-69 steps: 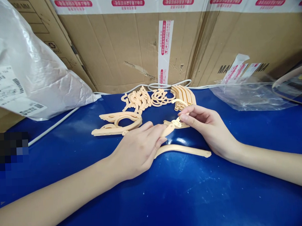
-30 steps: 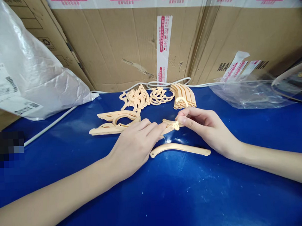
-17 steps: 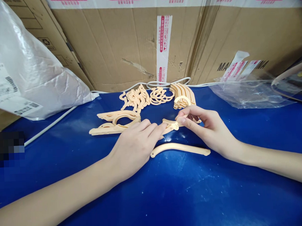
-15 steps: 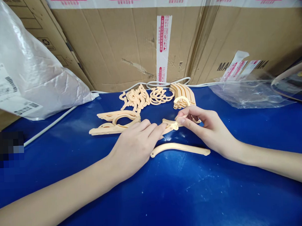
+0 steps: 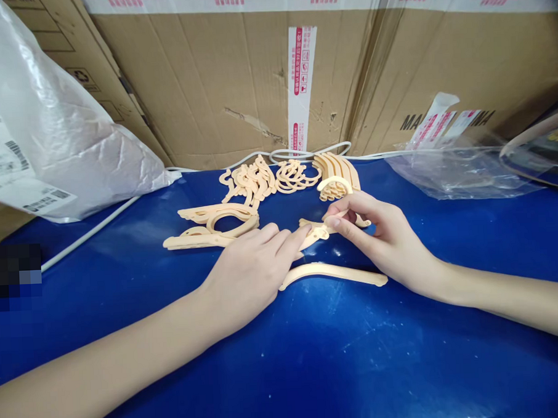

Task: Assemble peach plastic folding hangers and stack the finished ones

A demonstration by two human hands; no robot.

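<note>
Cardboard boxes (image 5: 218, 76), bulging bag (image 5: 67, 126): contents hidden. Left hand (image 5: 256, 268) gripping curved piece (image 5: 312, 238), right hand (image 5: 376, 226) hook (image 5: 334, 180).

This is looking like a packing corner: taped cardboard boxes (image 5: 209, 89) are standing behind a blue tabletop (image 5: 337, 379). A parcel bag (image 5: 72, 132) (barcode label (image 5: 9, 171) facing out) is resting at the left.
</note>
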